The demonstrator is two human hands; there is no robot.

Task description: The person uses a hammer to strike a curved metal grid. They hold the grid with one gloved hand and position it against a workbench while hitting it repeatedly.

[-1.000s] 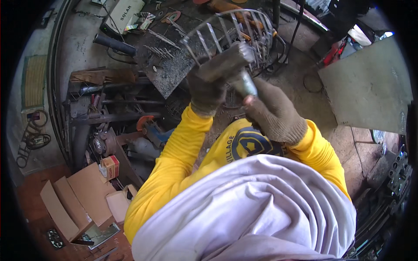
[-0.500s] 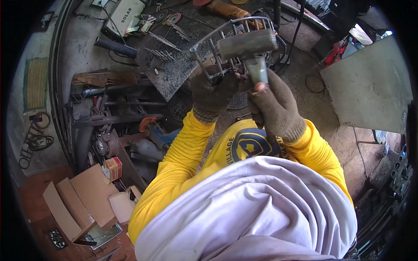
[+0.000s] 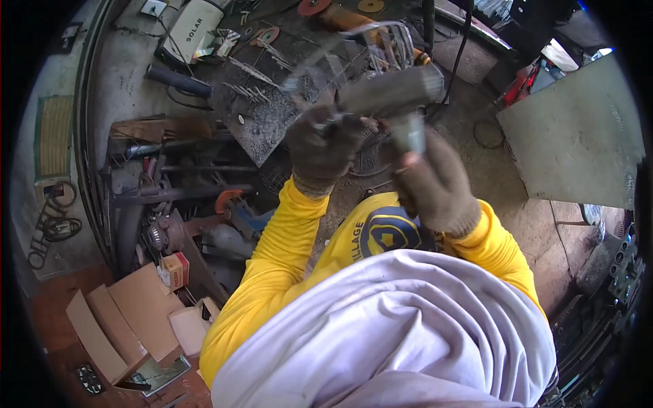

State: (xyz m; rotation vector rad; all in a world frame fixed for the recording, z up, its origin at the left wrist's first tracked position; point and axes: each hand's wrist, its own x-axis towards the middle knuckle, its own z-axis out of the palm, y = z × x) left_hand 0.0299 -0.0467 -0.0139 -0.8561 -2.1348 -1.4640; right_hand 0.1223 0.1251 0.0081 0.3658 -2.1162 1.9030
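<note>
My right hand, in a brown knitted glove, is closed around the pale green handle of a club hammer. The thick grey hammer head lies crosswise just beyond my fingers, smeared by motion. My left hand, gloved alike, grips the near end of a welded metal rod frame. Bent round bar with several short upright rods forms this frame, which is blurred too. The hammer head covers part of it, so I cannot tell whether the two touch.
Beyond my left hand, a dark metal work surface carries grey filings and thin rods. An orange angle grinder and cutting discs lie at the far side. Scrap metal and a cardboard box are at left; a large metal sheet stands right.
Both hands have come slightly nearer to me, the right one bringing the hammer down with it. The rod frame has shifted and tilted in my left hand.
</note>
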